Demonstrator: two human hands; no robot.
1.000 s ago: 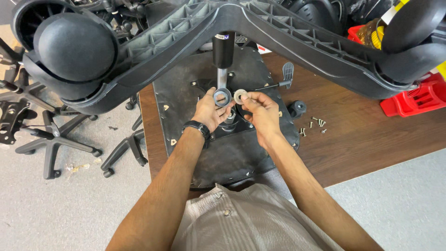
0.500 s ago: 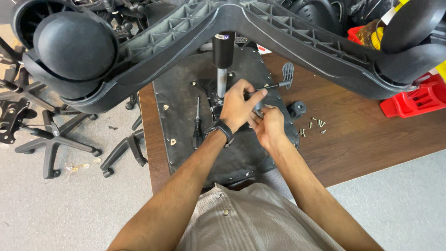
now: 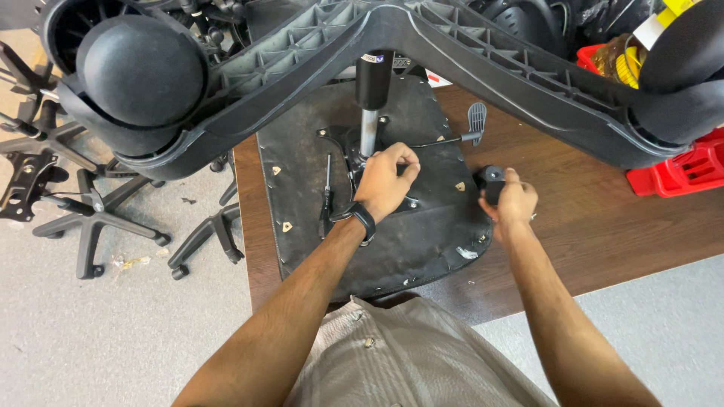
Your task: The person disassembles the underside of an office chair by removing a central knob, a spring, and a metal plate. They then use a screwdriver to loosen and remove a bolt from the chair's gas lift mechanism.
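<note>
An upturned black chair seat (image 3: 422, 241) lies on a brown wooden table (image 3: 603, 218). A gas cylinder (image 3: 369, 113) rises from the metal mechanism in the seat's middle and carries the black star base (image 3: 467, 45) overhead. My left hand (image 3: 385, 181), with a black wristband, is curled over the mechanism at the cylinder's foot; what lies under its fingers is hidden. My right hand (image 3: 514, 202) grips a black knob (image 3: 492, 177) at the seat's right edge. A thin screwdriver (image 3: 326, 197) lies on the seat, left of my left hand.
A lever with a grey paddle (image 3: 475, 119) sticks out to the right of the mechanism. A big caster (image 3: 143, 71) hangs at upper left. A red crate (image 3: 690, 169) stands at the table's right. Spare chair bases (image 3: 83, 215) lie on the grey floor to the left.
My right hand has left the mechanism and moved right to the black knob at the seat's edge. My left hand stays at the cylinder's foot; the washers held earlier are out of sight.
</note>
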